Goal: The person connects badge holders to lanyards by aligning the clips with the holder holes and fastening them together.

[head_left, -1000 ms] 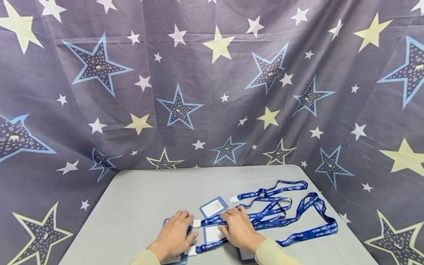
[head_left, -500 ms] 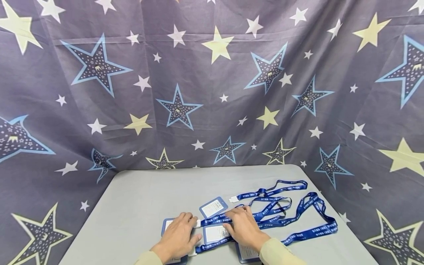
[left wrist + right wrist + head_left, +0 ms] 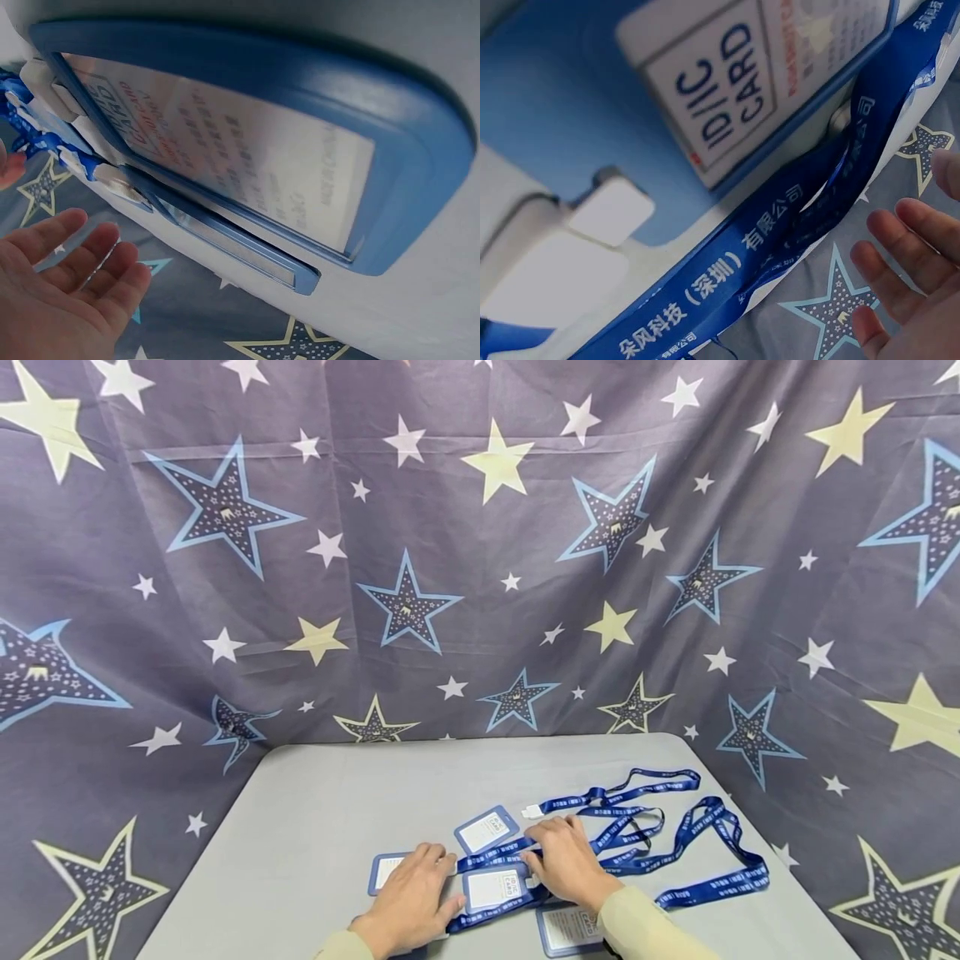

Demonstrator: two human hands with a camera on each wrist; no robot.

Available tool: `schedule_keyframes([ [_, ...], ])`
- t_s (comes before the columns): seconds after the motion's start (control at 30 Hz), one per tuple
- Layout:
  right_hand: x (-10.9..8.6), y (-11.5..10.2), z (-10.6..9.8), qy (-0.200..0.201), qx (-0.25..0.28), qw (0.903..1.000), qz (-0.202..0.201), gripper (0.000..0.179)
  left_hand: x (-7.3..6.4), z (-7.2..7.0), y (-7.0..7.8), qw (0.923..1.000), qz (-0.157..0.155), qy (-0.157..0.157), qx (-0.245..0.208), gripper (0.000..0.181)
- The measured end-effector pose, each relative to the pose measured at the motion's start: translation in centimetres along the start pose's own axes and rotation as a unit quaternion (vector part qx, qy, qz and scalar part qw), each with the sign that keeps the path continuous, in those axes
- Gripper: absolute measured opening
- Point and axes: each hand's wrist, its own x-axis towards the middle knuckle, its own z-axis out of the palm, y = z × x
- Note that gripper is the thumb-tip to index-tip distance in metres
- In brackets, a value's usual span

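In the head view my left hand [image 3: 411, 897] lies over lanyard straps, its fingertips beside a blue-framed badge holder [image 3: 387, 870]. My right hand [image 3: 567, 860] hovers over blue printed lanyards [image 3: 487, 857], fingers loosely bent. Between the hands lies another badge holder [image 3: 495, 889], its white card facing up. The left wrist view shows relaxed fingers [image 3: 112, 270] with nothing between them, below a large badge holder [image 3: 240, 157]. Loose fingers [image 3: 900, 255] also appear in the right wrist view, apart from a printed strap [image 3: 705, 285] and white clip [image 3: 562, 277].
A badge holder [image 3: 483, 832] lies behind the hands, next to a white clip [image 3: 532, 811]. Another holder [image 3: 568, 931] sits partly under the right sleeve. Lanyard loops [image 3: 720, 852] spread across the grey table's [image 3: 337, 802] right side. A star-patterned curtain [image 3: 450, 568] hangs behind.
My right hand has moved right and slightly away, uncovering more of the middle and front badge holders. My left hand has shifted a little to the right, covering the white clips there.
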Motion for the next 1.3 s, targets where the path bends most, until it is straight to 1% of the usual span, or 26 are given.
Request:
schedule_keyframes([
  [0.13, 0.4, 0.5, 0.0, 0.006, -0.004, 1.0000, -0.003, 0.032, -0.1, 0.0, 0.2, 1.0000, 0.003, 0.002, 0.006, 0.061],
  [0.27, 0.7, 1.0, 0.0, 0.005, -0.001, 1.0000, 0.002, 0.032, -0.3, -0.1, 0.5, 0.9996, 0.018, 0.013, 0.019, 0.061],
  [0.33, 0.9, 1.2, 0.0, 0.003, 0.003, 1.0000, 0.007, 0.031, -0.4, -0.1, 0.7, 0.9994, 0.021, 0.013, 0.024, 0.062],
  [0.57, 1.9, 1.9, 0.0, 0.022, 0.001, 0.9997, 0.011, 0.030, -0.8, -0.1, 0.9, 0.9997, 0.008, -0.009, 0.019, 0.068],
  [0.73, 2.6, 2.3, 0.2, 0.025, -0.006, 0.9996, 0.014, 0.029, -0.9, -0.1, 1.2, 0.9996, -0.001, -0.023, 0.014, 0.067],
  [0.83, 3.0, 2.5, 0.2, 0.033, -0.005, 0.9994, 0.007, 0.028, -0.9, -0.1, 1.2, 0.9996, -0.003, -0.026, 0.012, 0.067],
  [0.93, 3.4, 2.7, 0.3, 0.029, -0.006, 0.9995, 0.008, 0.027, -0.9, -0.1, 1.2, 0.9996, -0.004, -0.025, 0.012, 0.067],
  [1.07, 3.9, 3.0, 0.3, 0.013, -0.016, 0.9995, 0.023, 0.028, -1.0, -0.1, 1.2, 0.9997, 0.000, -0.021, 0.013, 0.066],
  [1.3, 4.8, 3.3, 0.4, 0.006, -0.034, 0.9990, 0.028, 0.027, -1.0, -0.2, 1.3, 0.9996, -0.001, -0.023, 0.014, 0.067],
])
